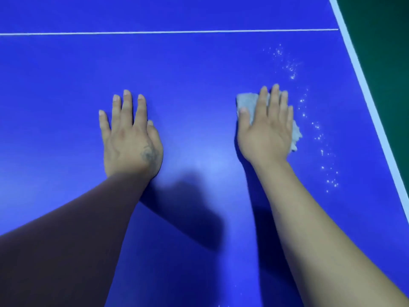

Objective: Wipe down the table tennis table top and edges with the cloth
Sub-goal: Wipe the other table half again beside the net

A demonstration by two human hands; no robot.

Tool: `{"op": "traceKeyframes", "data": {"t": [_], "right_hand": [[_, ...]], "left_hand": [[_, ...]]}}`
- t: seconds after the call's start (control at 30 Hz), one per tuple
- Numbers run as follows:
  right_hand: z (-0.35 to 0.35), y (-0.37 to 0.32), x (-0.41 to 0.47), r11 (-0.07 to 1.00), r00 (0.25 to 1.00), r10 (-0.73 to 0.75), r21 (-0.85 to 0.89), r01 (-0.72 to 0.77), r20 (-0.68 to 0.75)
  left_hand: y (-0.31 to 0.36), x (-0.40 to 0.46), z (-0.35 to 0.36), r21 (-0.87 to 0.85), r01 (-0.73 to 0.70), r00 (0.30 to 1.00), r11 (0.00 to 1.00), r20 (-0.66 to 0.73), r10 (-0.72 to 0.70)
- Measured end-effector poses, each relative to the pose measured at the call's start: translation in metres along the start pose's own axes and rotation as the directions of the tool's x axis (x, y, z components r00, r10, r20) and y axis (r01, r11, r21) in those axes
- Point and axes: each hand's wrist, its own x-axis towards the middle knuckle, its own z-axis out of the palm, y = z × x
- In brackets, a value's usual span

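The blue table tennis table top [188, 69] fills the view. My right hand [265, 127] lies flat, palm down, pressing a pale grey-white cloth [247, 101] onto the surface; the cloth shows past my thumb and under my little finger's side. A trail of small white droplets or specks [318, 131] runs along the table just right of the cloth. My left hand [130, 134] rests flat on the table with fingers apart, holding nothing; a dark sleeve covers that forearm.
The table's white right edge line [363, 85] runs diagonally from top to bottom right, with dark green floor [385, 41] beyond it. A thin white centre line [155, 32] crosses the table at the far side.
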Motion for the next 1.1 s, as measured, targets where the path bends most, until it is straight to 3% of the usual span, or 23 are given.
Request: {"op": "traceKeyframes", "data": {"t": [0.1,0.23,0.53,0.73,0.93,1.0,1.1], "right_hand": [[0.005,-0.044,-0.001,0.999,0.998,-0.049,0.01,0.049,0.024],[0.008,-0.072,-0.076,0.976,0.978,-0.21,0.061,0.21,-0.016],[-0.003,-0.001,-0.196,0.95,0.951,-0.308,0.064,0.305,0.043],[-0.007,0.023,-0.172,0.985,0.985,-0.17,0.032,0.169,0.038],[0.005,-0.039,-0.105,0.999,1.0,0.017,0.041,-0.016,-0.014],[0.01,-0.074,-0.087,0.999,1.0,-0.011,0.039,0.01,0.007],[0.017,-0.123,-0.086,0.986,0.986,-0.163,0.049,0.161,0.04]], "left_hand": [[-0.001,0.0,-0.001,0.011,0.003,0.999,1.0,0.038,-0.004],[-0.002,0.001,-0.014,-0.063,0.032,0.991,0.997,0.13,-0.024],[0.003,-0.174,-0.048,-0.016,0.097,0.989,0.995,0.117,-0.094],[-0.005,-0.21,-0.045,0.021,0.08,0.986,0.997,0.141,-0.083],[-0.003,-0.209,-0.041,0.017,0.094,0.984,0.995,0.15,-0.096],[-0.003,-0.209,-0.039,0.019,0.101,0.985,0.995,0.137,-0.103],[-0.003,-0.209,-0.037,0.006,0.099,0.988,0.995,0.117,-0.099]]}}
